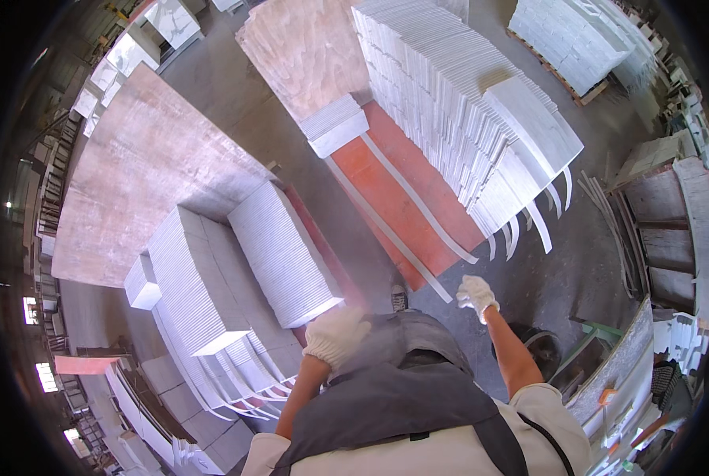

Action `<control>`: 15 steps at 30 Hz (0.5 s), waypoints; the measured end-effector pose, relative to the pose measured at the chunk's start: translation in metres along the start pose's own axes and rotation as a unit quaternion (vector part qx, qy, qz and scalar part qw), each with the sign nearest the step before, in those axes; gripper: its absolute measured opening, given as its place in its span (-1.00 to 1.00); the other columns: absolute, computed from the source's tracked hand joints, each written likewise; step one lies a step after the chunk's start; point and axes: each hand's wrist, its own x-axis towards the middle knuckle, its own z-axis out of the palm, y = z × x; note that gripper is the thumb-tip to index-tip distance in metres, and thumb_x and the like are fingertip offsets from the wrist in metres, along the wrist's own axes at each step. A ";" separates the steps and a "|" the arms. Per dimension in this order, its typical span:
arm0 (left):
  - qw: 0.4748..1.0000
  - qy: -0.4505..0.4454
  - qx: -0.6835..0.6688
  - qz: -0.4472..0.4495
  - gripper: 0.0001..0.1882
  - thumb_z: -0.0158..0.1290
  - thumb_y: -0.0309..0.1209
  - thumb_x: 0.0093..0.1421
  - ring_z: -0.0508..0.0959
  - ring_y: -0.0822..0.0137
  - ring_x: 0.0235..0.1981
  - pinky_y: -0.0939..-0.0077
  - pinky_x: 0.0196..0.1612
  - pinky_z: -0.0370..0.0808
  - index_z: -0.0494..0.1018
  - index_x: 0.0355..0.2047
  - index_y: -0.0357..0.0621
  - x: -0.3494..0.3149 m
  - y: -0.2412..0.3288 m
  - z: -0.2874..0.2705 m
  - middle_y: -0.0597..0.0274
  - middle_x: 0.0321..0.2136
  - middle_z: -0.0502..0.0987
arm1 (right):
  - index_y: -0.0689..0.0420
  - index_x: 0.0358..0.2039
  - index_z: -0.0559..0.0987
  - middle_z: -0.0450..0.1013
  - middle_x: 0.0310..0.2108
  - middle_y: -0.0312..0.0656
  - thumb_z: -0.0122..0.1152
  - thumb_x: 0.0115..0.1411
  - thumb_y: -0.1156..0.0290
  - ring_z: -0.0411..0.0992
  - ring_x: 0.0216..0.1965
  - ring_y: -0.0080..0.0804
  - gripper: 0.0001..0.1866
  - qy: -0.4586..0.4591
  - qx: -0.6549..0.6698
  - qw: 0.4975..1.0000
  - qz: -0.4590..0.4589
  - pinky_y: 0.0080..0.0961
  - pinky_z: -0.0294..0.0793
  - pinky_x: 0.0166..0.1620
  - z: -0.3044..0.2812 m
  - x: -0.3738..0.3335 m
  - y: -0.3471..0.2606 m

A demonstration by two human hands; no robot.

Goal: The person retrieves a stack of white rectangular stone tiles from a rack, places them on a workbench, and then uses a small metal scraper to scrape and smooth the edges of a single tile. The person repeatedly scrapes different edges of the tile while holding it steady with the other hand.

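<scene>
Both gloved: right hand (476,297) half-open; left hand (337,336) near stacked slabs (281,252), closure unclear.

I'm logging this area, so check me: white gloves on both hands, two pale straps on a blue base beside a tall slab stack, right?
Not quite: the head view shows the base is orange-red, not blue. The white gloves and two pale straps beside the tall slab stack are right.

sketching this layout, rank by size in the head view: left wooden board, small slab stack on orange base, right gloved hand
1. Left wooden board
2. Small slab stack
3. Right gloved hand
</scene>
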 end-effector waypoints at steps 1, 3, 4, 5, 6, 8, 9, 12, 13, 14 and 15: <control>1.000 0.014 0.005 0.008 -0.71 -0.04 -0.13 0.26 0.61 0.05 -0.21 0.08 -0.15 0.53 0.52 -0.25 -0.04 0.003 -0.002 0.000 0.09 -0.28 0.61 | -0.11 -0.52 0.30 0.18 -0.63 -0.38 -0.03 0.36 0.34 0.23 -0.64 -0.43 -0.75 0.016 -0.045 0.998 0.044 -0.39 0.22 -0.59 0.002 -0.003 0.020; 1.000 -0.014 0.019 0.002 -0.72 -0.03 -0.12 0.27 0.62 0.05 -0.23 0.09 -0.16 0.54 0.50 -0.27 -0.03 0.006 -0.003 0.001 0.10 -0.29 0.60 | -0.07 -0.50 0.35 0.25 -0.63 -0.33 -0.05 0.36 0.32 0.28 -0.64 -0.35 -0.76 -0.009 -0.079 0.995 0.067 -0.33 0.30 -0.57 0.013 -0.014 0.057; 1.000 -0.007 0.013 0.007 -0.72 -0.03 -0.11 0.27 0.62 0.04 -0.23 0.09 -0.16 0.54 0.50 -0.26 -0.03 0.009 -0.002 0.003 0.11 -0.29 0.60 | -0.04 -0.49 0.38 0.29 -0.62 -0.30 -0.06 0.38 0.31 0.33 -0.64 -0.31 -0.76 -0.010 -0.125 0.988 0.087 -0.29 0.35 -0.56 0.019 -0.020 0.069; 1.000 -0.001 0.009 0.012 -0.72 -0.03 -0.11 0.28 0.62 0.04 -0.23 0.10 -0.17 0.54 0.50 -0.26 -0.02 0.011 0.000 0.004 0.11 -0.29 0.60 | -0.01 -0.46 0.42 0.34 -0.61 -0.27 -0.08 0.38 0.29 0.38 -0.62 -0.27 -0.75 -0.005 -0.128 0.986 0.111 -0.26 0.40 -0.54 0.026 -0.029 0.073; 1.000 0.005 0.007 0.017 -0.72 -0.03 -0.11 0.29 0.63 0.03 -0.24 0.10 -0.17 0.54 0.50 -0.26 -0.02 0.014 0.002 0.004 0.11 -0.29 0.60 | 0.02 -0.43 0.46 0.38 -0.60 -0.24 -0.09 0.39 0.26 0.42 -0.60 -0.25 -0.74 -0.002 -0.152 0.974 0.168 -0.24 0.43 -0.52 0.031 -0.035 0.068; 0.999 -0.028 0.008 0.015 -0.71 -0.04 -0.10 0.31 0.63 0.01 -0.23 0.09 -0.17 0.55 0.51 -0.25 -0.02 0.023 0.006 0.004 0.10 -0.28 0.60 | 0.07 -0.39 0.51 0.43 -0.59 -0.21 -0.10 0.39 0.22 0.47 -0.57 -0.22 -0.70 0.019 -0.129 0.975 0.182 -0.23 0.47 -0.49 0.039 -0.046 0.035; 0.999 -0.044 0.010 0.015 -0.70 -0.05 -0.10 0.31 0.63 0.00 -0.23 0.08 -0.17 0.55 0.51 -0.24 -0.02 0.028 0.008 0.002 0.10 -0.28 0.60 | 0.09 -0.37 0.52 0.44 -0.58 -0.20 -0.09 0.39 0.19 0.49 -0.56 -0.23 -0.69 0.028 -0.122 0.957 0.261 -0.24 0.48 -0.48 0.039 -0.048 0.009; 0.996 -0.075 0.023 0.030 -0.68 -0.09 -0.09 0.34 0.63 -0.03 -0.21 0.05 -0.15 0.55 0.52 -0.20 -0.03 0.048 0.012 -0.008 0.07 -0.25 0.61 | 0.15 -0.32 0.57 0.47 -0.58 -0.18 -0.07 0.38 0.13 0.53 -0.52 -0.24 -0.62 0.116 0.017 0.933 0.341 -0.24 0.51 -0.46 0.035 -0.044 -0.070; 0.996 -0.075 0.025 0.036 -0.67 -0.10 -0.09 0.35 0.63 -0.04 -0.20 0.04 -0.14 0.56 0.53 -0.19 -0.03 0.055 0.012 -0.013 0.05 -0.24 0.61 | 0.15 -0.36 0.56 0.46 -0.58 -0.20 -0.07 0.38 0.13 0.52 -0.53 -0.25 -0.63 0.126 0.054 0.934 0.329 -0.25 0.50 -0.47 0.034 -0.036 -0.088; 0.996 -0.083 0.024 0.039 -0.66 -0.11 -0.10 0.35 0.63 -0.05 -0.19 0.04 -0.14 0.56 0.53 -0.18 -0.03 0.063 0.010 -0.019 0.04 -0.23 0.61 | 0.14 -0.39 0.55 0.46 -0.58 -0.22 -0.06 0.39 0.13 0.51 -0.54 -0.26 -0.62 0.135 0.092 0.934 0.317 -0.26 0.50 -0.48 0.032 -0.028 -0.097; 0.995 -0.090 0.021 0.037 -0.65 -0.11 -0.10 0.36 0.63 -0.06 -0.19 0.03 -0.13 0.56 0.54 -0.17 -0.04 0.071 0.008 -0.026 0.03 -0.22 0.62 | 0.13 -0.42 0.54 0.45 -0.58 -0.24 -0.06 0.39 0.13 0.49 -0.55 -0.27 -0.62 0.132 0.129 0.939 0.292 -0.27 0.49 -0.49 0.031 -0.018 -0.098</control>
